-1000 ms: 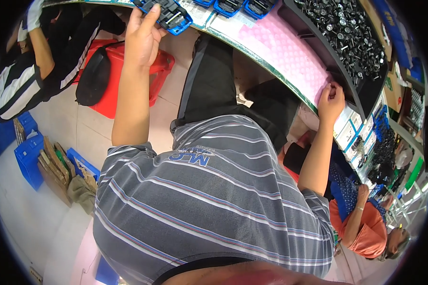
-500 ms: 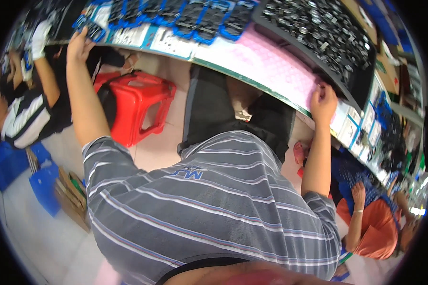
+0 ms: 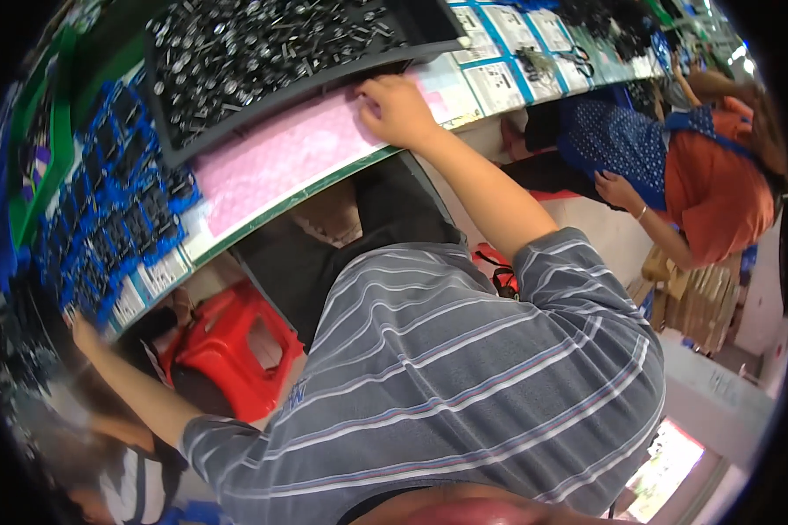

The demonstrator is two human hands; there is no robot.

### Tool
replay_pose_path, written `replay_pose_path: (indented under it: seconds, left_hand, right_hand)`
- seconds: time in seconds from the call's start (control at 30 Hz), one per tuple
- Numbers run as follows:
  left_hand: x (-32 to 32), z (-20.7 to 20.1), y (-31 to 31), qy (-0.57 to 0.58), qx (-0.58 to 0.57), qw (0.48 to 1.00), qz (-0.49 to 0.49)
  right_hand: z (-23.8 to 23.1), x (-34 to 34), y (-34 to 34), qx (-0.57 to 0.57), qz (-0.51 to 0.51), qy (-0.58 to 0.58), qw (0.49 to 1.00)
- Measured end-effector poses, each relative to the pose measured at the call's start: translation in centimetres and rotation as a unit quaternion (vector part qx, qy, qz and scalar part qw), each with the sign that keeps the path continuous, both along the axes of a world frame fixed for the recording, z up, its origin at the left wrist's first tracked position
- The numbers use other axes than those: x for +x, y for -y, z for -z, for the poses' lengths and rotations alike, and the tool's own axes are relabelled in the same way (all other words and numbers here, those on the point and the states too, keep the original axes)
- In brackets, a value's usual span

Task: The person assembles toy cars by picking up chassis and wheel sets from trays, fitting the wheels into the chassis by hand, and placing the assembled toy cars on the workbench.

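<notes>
My left hand [image 3: 80,332] is at the left end of the table, against the lowest of the blue-and-black parts [image 3: 127,223]. Its fingers are small and blurred there, so their grip does not show. Just below the front rim of a black tray [image 3: 315,80], my right hand [image 3: 397,114] is over a pink quilted mat [image 3: 276,157]. Its fingers are curled in toward the thumb; anything small between them is hidden. Many small, shiny black and silver pieces [image 3: 236,61] fill the tray.
A green-edged bin [image 3: 59,140] stands at the far left. White sheets [image 3: 499,87] and scissors [image 3: 580,59] lie right of the tray. Red stools [image 3: 236,350] are under the table's left side. One person in orange [image 3: 718,184] sits at right, another [image 3: 127,477] at lower left.
The view has swung, so the tray now appears further left and the blue-and-black parts lower. My right hand stays by the tray's front rim; my left hand remains among the blue-and-black parts.
</notes>
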State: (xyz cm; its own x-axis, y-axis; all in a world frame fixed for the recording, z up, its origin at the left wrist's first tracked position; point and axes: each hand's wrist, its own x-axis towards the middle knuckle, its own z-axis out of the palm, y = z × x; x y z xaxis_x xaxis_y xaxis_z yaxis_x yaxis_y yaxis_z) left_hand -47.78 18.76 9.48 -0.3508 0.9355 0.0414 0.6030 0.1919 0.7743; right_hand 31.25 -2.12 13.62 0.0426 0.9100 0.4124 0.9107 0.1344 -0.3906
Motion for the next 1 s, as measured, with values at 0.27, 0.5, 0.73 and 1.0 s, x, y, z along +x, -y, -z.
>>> replay_pose_path:
  seconds: [0.27, 0.5, 0.73, 1.0]
  left_hand:
    - [8.9, -1.6, 13.1, -0.003, 0.057, 0.979, -0.193]
    - [23.4, 7.7, 24.3, 0.263, -0.112, 0.938, -0.193]
    - [37.8, 4.3, 24.1, 0.247, -0.132, 0.960, -0.016]
    - [50.3, -7.2, 24.9, 0.242, -0.196, 0.916, 0.252]
  right_hand:
    - [-0.5, 8.5, 5.3, 0.124, 0.153, -0.151, 0.969]
    - [-2.7, 25.6, 0.9, 0.108, 0.324, 0.037, 0.939]
    - [-0.3, 31.8, -4.9, 0.025, 0.437, 0.076, 0.896]
    - [-4.2, 25.7, 1.4, 0.170, 0.316, 0.042, 0.933]
